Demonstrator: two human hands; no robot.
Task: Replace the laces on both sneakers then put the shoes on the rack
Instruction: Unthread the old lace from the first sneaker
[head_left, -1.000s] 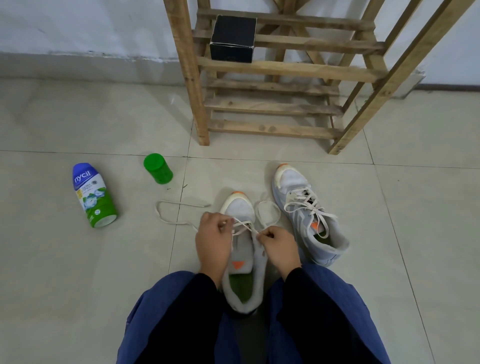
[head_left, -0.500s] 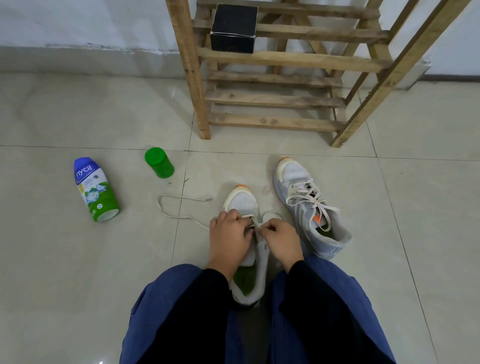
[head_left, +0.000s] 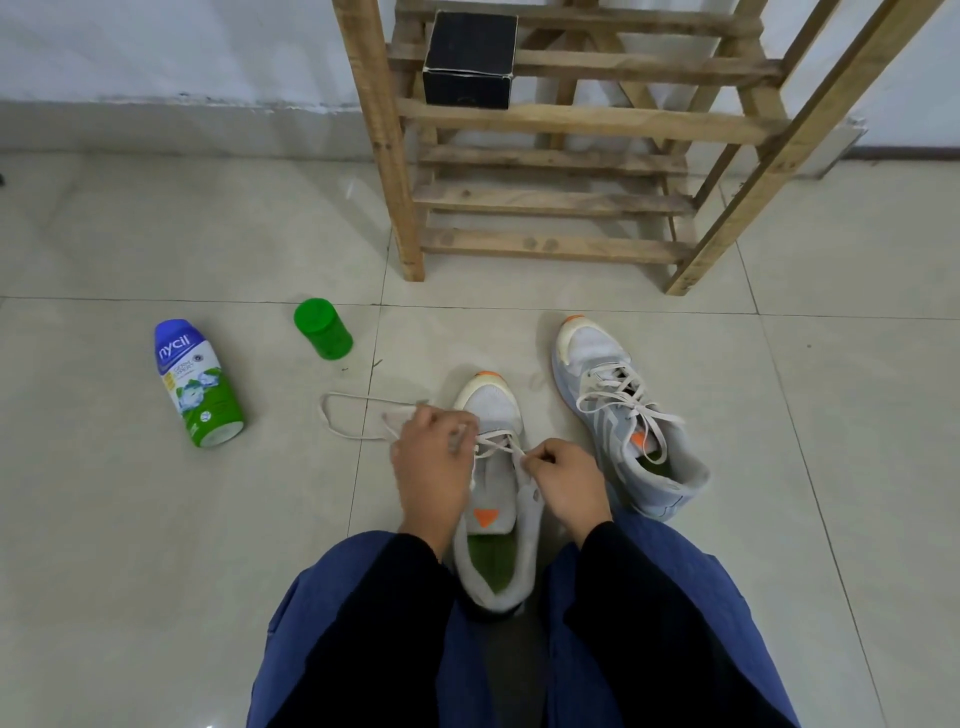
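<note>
A white sneaker (head_left: 493, 410) with an orange toe tip and green insole stands on the floor between my knees. My left hand (head_left: 434, 462) grips its cream lace (head_left: 337, 423) at the shoe's left side; the loose end loops out to the left on the tiles. My right hand (head_left: 563, 478) pinches the other end of the lace at the shoe's right eyelets. A second sneaker (head_left: 602, 374) lies to the right, fully laced, toe pointing away. The wooden rack (head_left: 550, 202) stands behind both shoes.
A black box (head_left: 470, 62) sits on a rack shelf. A blue and green powder bottle (head_left: 195, 384) lies on the floor at the left, with a green jar (head_left: 322, 328) beside it. My blue-trousered legs fill the lower view.
The loop of lace beside my right hand has been drawn in. My left hand has shifted slightly left, and both hands stay on the lace.
</note>
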